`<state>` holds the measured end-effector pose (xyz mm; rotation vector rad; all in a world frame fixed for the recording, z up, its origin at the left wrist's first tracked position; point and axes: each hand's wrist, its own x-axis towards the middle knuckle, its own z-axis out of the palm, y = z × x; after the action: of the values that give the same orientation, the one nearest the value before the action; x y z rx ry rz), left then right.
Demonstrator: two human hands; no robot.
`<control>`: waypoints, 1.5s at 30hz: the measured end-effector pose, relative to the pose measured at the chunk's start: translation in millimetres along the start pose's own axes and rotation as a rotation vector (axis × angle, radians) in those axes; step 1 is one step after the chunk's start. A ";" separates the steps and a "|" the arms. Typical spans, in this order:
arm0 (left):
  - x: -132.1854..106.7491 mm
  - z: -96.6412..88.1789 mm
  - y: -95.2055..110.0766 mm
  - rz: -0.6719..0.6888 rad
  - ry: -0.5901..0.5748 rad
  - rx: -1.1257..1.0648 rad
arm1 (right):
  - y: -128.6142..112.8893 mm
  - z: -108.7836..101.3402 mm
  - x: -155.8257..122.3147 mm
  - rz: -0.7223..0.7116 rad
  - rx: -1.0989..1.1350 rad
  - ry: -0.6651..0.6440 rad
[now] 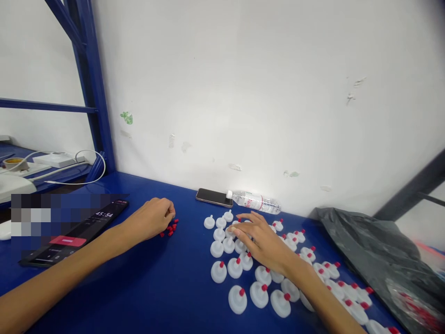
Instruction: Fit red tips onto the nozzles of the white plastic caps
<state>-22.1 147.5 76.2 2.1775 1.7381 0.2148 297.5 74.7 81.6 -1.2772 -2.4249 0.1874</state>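
Note:
My left hand is closed, with its fingers curled down at a small pile of red caps on the blue table. What its fingertips hold, if anything, is hidden. My right hand reaches over a spread of white domed lids with spouts, its fingers stretched out and its thumb and index fingertips by one white lid. Whether they touch it is unclear. Bare spouts show on the lids at the back left, such as this plain lid. Many others carry red caps, like this capped lid near the front.
A phone and a lying water bottle rest along the wall. At left, a larger device shows a timer. A dark plastic bag and a clear bag of red pieces lie right. A blue post stands at the left.

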 end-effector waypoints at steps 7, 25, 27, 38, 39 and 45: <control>-9.2 -30.0 -16.1 -0.028 -0.011 0.006 | 7.7 3.2 1.9 0.024 -0.029 0.165; -14.5 -30.8 -11.4 0.061 -0.050 -0.317 | -15.4 6.4 -4.2 -0.031 -0.047 0.229; -17.0 -26.7 5.1 0.150 0.001 -0.398 | -19.3 9.7 -6.2 -0.025 -0.035 0.204; -43.5 25.4 59.3 0.395 -0.025 -0.892 | -33.8 25.5 -7.9 -0.181 -0.021 0.251; -44.4 29.4 59.9 0.403 -0.038 -0.908 | -36.0 24.5 -7.8 -0.193 -0.019 0.247; -49.9 36.9 63.1 0.394 -0.039 -0.959 | -47.3 21.1 -8.7 -0.247 -0.072 0.259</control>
<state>35.8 80.9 69.2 1.7036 0.8462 0.8824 257.4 41.8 73.8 -0.9507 -2.3518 -0.1274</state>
